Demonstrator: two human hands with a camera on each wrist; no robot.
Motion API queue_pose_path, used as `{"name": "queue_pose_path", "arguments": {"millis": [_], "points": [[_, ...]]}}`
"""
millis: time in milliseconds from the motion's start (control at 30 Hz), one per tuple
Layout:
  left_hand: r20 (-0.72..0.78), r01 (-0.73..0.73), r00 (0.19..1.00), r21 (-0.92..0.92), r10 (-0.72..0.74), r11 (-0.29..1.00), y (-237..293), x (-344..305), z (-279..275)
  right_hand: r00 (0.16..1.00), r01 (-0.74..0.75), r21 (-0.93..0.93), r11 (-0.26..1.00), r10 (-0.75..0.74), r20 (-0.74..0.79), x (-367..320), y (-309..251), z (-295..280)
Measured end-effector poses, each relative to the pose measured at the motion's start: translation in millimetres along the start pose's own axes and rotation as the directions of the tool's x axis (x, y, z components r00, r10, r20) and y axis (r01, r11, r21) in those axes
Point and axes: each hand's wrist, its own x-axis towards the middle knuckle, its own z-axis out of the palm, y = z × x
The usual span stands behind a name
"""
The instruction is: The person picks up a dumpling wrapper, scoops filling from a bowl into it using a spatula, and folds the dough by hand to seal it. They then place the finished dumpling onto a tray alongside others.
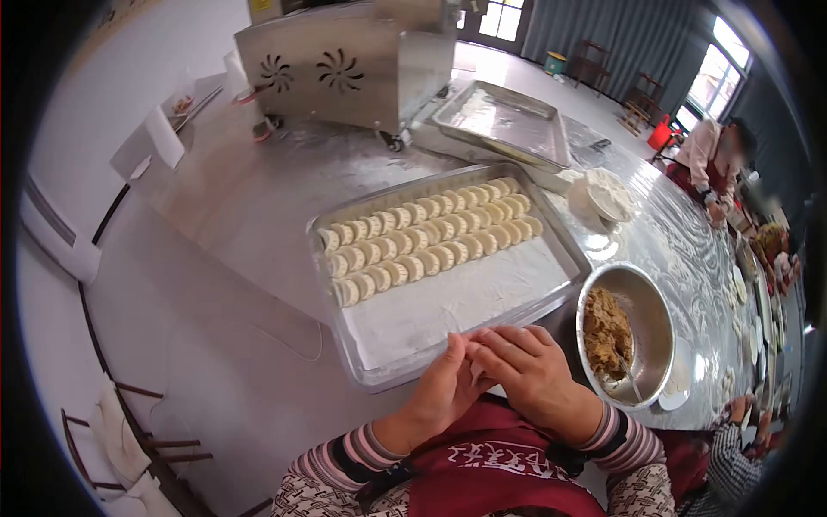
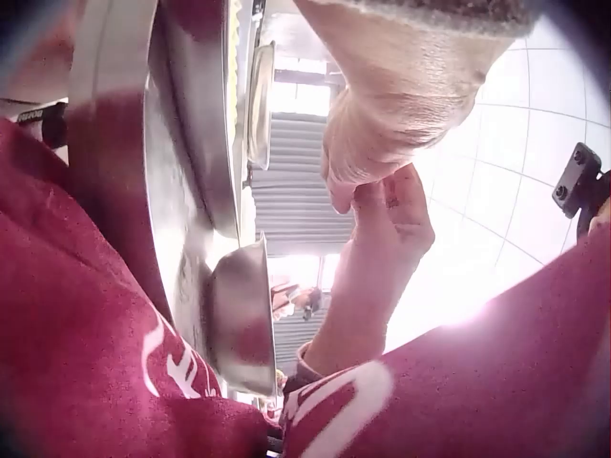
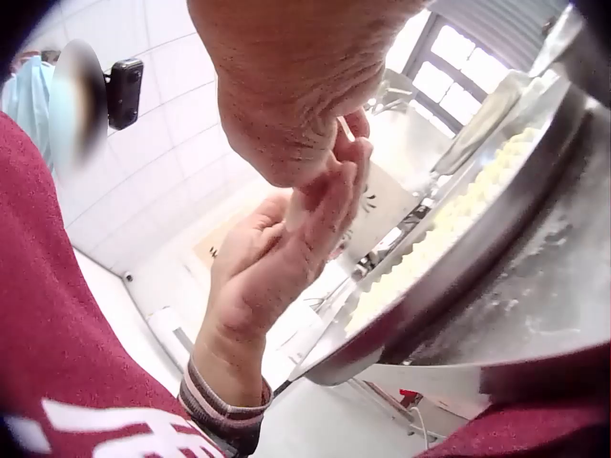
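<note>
My left hand [image 1: 441,392] and right hand [image 1: 541,379] meet at the tray's near edge, in front of the apron. Between their fingers they pinch a pale dumpling [image 1: 476,370], mostly hidden by the fingers. The right hand lies over the left one's fingertips, and the left thumb points up. Just beyond them, a metal tray [image 1: 431,320] lined with white paper holds three rows of crescent dumplings [image 1: 422,234] along its far part. Beside the right hand stands a steel bowl [image 1: 656,323] with brown filling [image 1: 606,332] and a spoon handle [image 1: 636,386] in it.
Behind the dumpling tray lies a second metal tray [image 1: 508,125]. A bowl of flour [image 1: 610,196] sits to its right. A wheeled steel machine [image 1: 345,82] stands at the back, and another person [image 1: 711,159] works at the far right. White-covered chairs [image 1: 121,426] are at the left.
</note>
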Motion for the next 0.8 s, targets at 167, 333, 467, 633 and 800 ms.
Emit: {"name": "queue_pose_path", "arguments": {"millis": [167, 333, 467, 633, 800], "points": [[-0.089, -0.009, 0.996, -0.117, -0.002, 0.993, 30.7, -36.5, -28.4, 0.968, 0.130, 0.131, 0.983, -0.154, 0.198, 46.9, -14.6, 10.8], [-0.276, -0.242, 0.925, 0.108, 0.262, 0.964, 53.5, -72.6, -51.1, 0.975, -0.204, 0.561, 0.802, 0.217, 0.044, 80.2, -9.1, 63.0], [-0.366, -0.315, 0.619, 0.695, 0.695, 0.647, 65.6, -92.0, -78.1, 0.841, -0.511, 0.664, 0.546, 0.479, 0.252, 102.0, -9.3, 114.5], [-0.509, -0.298, 0.523, 0.642, 0.684, 0.706, 51.7, -94.4, -105.7, 0.727, -0.663, 0.611, 0.433, 0.566, 0.388, 118.5, -22.1, 156.3], [-0.510, -0.309, 0.522, 0.634, 0.684, 0.709, 43.5, -92.4, -110.1, 0.726, -0.679, 0.536, 0.502, 0.570, 0.385, 123.8, -31.9, 169.3]]}}
